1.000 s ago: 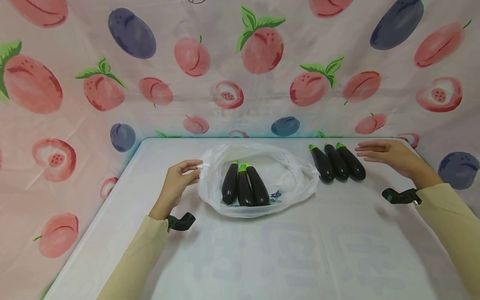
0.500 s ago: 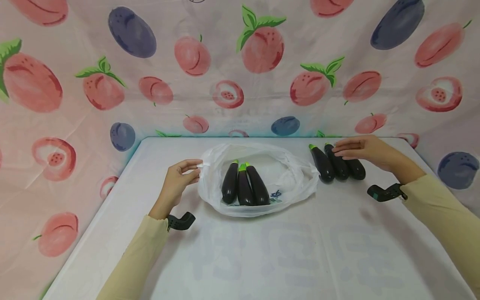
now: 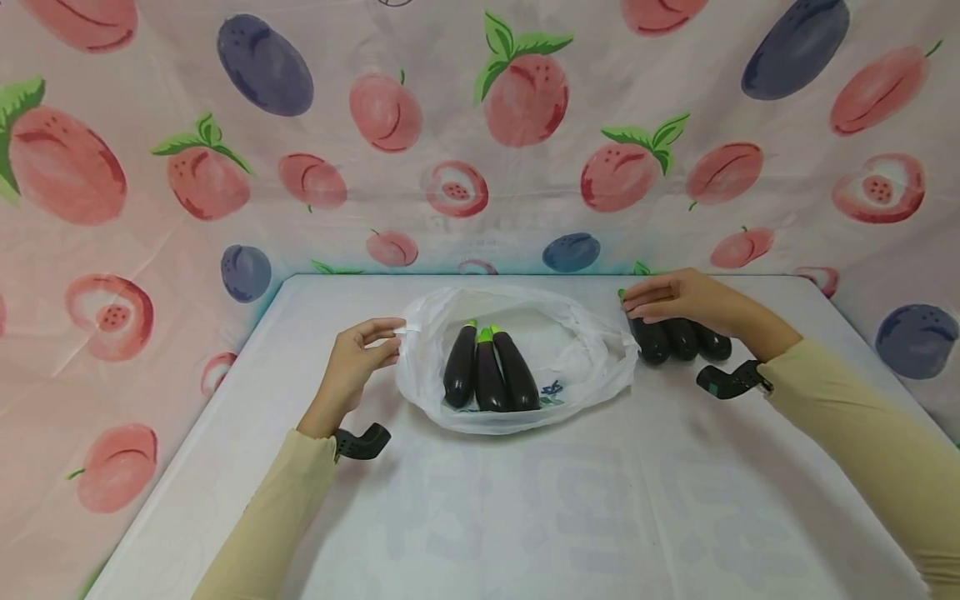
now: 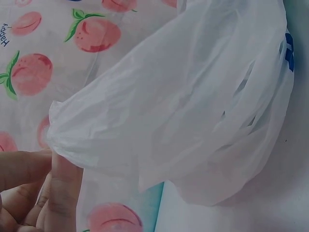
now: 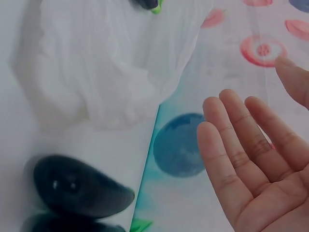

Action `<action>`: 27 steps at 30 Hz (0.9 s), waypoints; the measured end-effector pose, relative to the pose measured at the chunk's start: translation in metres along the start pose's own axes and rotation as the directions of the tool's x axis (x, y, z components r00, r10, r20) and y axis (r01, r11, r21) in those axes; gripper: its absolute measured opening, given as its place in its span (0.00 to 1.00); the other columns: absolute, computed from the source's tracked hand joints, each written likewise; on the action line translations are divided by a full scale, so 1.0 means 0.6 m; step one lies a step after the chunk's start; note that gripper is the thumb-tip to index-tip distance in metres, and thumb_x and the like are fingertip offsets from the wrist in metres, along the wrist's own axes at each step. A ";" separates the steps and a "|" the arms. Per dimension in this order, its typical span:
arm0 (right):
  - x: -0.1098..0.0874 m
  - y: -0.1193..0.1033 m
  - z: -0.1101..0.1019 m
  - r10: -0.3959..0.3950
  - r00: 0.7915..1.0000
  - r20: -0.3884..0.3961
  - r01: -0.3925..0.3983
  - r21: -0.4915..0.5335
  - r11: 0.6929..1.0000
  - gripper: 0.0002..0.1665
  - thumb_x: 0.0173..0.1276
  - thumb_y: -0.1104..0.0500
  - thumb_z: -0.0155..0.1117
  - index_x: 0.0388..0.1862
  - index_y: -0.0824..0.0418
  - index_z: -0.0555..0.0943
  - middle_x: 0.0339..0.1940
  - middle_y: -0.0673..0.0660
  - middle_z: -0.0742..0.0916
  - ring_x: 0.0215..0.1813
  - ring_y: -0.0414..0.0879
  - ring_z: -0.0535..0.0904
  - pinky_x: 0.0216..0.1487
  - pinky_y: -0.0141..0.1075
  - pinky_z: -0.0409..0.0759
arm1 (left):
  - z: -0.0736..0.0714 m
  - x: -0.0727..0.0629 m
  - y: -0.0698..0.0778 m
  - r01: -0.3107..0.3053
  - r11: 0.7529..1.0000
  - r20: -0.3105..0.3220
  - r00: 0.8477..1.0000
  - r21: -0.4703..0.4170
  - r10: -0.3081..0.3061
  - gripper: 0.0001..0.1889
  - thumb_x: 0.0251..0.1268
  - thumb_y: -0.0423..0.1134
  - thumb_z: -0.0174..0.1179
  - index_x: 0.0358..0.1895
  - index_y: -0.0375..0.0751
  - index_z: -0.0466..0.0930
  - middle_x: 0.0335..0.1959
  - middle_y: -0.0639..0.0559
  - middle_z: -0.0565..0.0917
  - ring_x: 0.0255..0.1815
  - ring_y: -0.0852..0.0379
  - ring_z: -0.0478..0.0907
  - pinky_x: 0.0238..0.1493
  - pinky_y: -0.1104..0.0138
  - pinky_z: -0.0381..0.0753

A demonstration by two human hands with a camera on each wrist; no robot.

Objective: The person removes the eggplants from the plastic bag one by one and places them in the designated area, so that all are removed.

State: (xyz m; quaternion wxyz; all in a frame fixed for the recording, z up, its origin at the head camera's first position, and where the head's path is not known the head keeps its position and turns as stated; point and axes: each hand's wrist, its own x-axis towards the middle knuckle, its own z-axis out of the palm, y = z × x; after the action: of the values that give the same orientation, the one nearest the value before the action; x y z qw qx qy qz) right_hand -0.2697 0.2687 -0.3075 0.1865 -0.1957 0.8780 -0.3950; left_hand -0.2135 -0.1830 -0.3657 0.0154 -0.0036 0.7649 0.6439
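Observation:
My left hand (image 3: pixel 356 360) pinches the left edge of a white plastic bag (image 3: pixel 425 400); in the left wrist view the bag (image 4: pixel 159 101) is stretched out from the thumb and a finger. The bag's mouth is spread wide, and three dark eggplants (image 3: pixel 491 379) with green tips lie side by side inside. Right of the bag lie three more eggplants (image 3: pixel 681 340), partly hidden below my right hand (image 3: pixel 693 302). That hand hovers with its fingers extended. In the right wrist view its palm faces the camera with nothing held, and the leftmost outside eggplant (image 5: pixel 79 186) is nearby.
All of it rests on a white table (image 3: pixel 540 508). Behind the table's far edge hangs a cloth (image 3: pixel 525 200) printed with peaches and plums. A dark camera mount (image 3: pixel 362 442) sits on the left wrist, and another mount (image 3: pixel 729 381) on the right.
My right hand has moved left across the three outside eggplants, to above the leftmost one. The left hand, the bag and the eggplants have stayed in place.

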 end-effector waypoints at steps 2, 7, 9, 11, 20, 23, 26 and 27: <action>0.005 -0.006 0.006 -0.002 1.000 0.018 0.002 0.014 1.000 0.28 0.68 0.55 0.60 0.62 0.68 0.71 0.53 0.53 0.85 0.49 0.28 0.79 0.53 0.23 0.75 | 0.001 0.000 0.000 0.001 1.000 0.000 1.000 0.000 -0.001 0.19 0.64 0.32 0.58 0.58 0.31 0.73 0.37 0.59 0.79 0.31 0.69 0.80 0.38 0.77 0.81; 0.019 -0.017 0.020 -0.003 0.999 0.050 0.002 0.022 1.000 0.28 0.68 0.56 0.60 0.62 0.68 0.71 0.58 0.65 0.80 0.52 0.32 0.78 0.54 0.29 0.78 | 0.003 0.000 0.002 0.006 1.000 -0.002 1.000 0.000 -0.006 0.19 0.64 0.32 0.58 0.58 0.31 0.73 0.38 0.59 0.80 0.31 0.69 0.79 0.37 0.77 0.81; 0.024 -0.020 0.026 -0.014 0.998 0.059 0.013 0.021 1.000 0.27 0.68 0.57 0.60 0.62 0.68 0.71 0.58 0.65 0.81 0.53 0.34 0.78 0.56 0.33 0.78 | 0.003 -0.001 0.002 0.009 1.000 -0.003 1.000 -0.001 -0.009 0.19 0.64 0.32 0.58 0.58 0.31 0.73 0.38 0.58 0.80 0.31 0.69 0.79 0.38 0.77 0.81; 0.029 -0.023 0.032 -0.022 0.997 0.070 0.019 0.031 0.999 0.27 0.68 0.57 0.60 0.63 0.69 0.70 0.57 0.65 0.81 0.52 0.35 0.79 0.57 0.35 0.77 | 0.004 -0.001 0.003 0.011 1.000 -0.002 1.000 -0.003 -0.011 0.20 0.64 0.33 0.58 0.58 0.31 0.73 0.38 0.58 0.80 0.31 0.69 0.79 0.38 0.77 0.81; 0.059 -0.029 0.058 -0.041 0.992 0.122 0.028 0.106 0.994 0.28 0.68 0.59 0.60 0.63 0.71 0.69 0.59 0.68 0.79 0.53 0.40 0.81 0.56 0.37 0.79 | 0.004 0.000 0.002 0.007 1.000 0.001 1.000 -0.005 -0.007 0.19 0.64 0.32 0.58 0.58 0.31 0.73 0.38 0.58 0.80 0.32 0.69 0.80 0.38 0.77 0.82; 0.070 -0.031 0.067 -0.029 0.991 0.132 0.010 0.143 0.990 0.29 0.67 0.59 0.60 0.64 0.70 0.69 0.61 0.68 0.78 0.55 0.45 0.81 0.59 0.41 0.78 | 0.004 0.000 0.002 0.005 1.000 0.002 1.000 -0.004 -0.005 0.19 0.64 0.32 0.58 0.58 0.31 0.73 0.37 0.58 0.79 0.32 0.68 0.80 0.38 0.76 0.82; 0.081 -0.031 0.076 -0.027 0.989 0.143 0.001 0.183 0.983 0.29 0.68 0.58 0.59 0.64 0.70 0.69 0.62 0.68 0.77 0.56 0.46 0.80 0.59 0.44 0.77 | 0.004 -0.001 0.003 0.001 1.000 0.003 1.000 -0.004 -0.001 0.19 0.64 0.32 0.58 0.58 0.31 0.73 0.37 0.59 0.79 0.32 0.68 0.80 0.39 0.76 0.82; 0.085 -0.031 0.079 -0.025 0.989 0.143 -0.003 0.196 0.981 0.29 0.68 0.58 0.59 0.64 0.69 0.69 0.62 0.68 0.77 0.56 0.46 0.81 0.59 0.44 0.77 | 0.004 -0.001 0.003 -0.003 1.000 0.004 1.000 -0.004 0.003 0.19 0.64 0.32 0.58 0.58 0.31 0.73 0.37 0.59 0.79 0.32 0.68 0.80 0.38 0.77 0.82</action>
State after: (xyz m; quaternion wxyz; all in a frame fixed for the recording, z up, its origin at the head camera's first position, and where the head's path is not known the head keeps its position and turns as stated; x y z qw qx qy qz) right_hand -0.2870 0.2029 -0.3317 0.2660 -0.2095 0.8180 -0.4650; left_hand -0.2127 -0.1806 -0.3642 0.0162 -0.0013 0.7635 0.6456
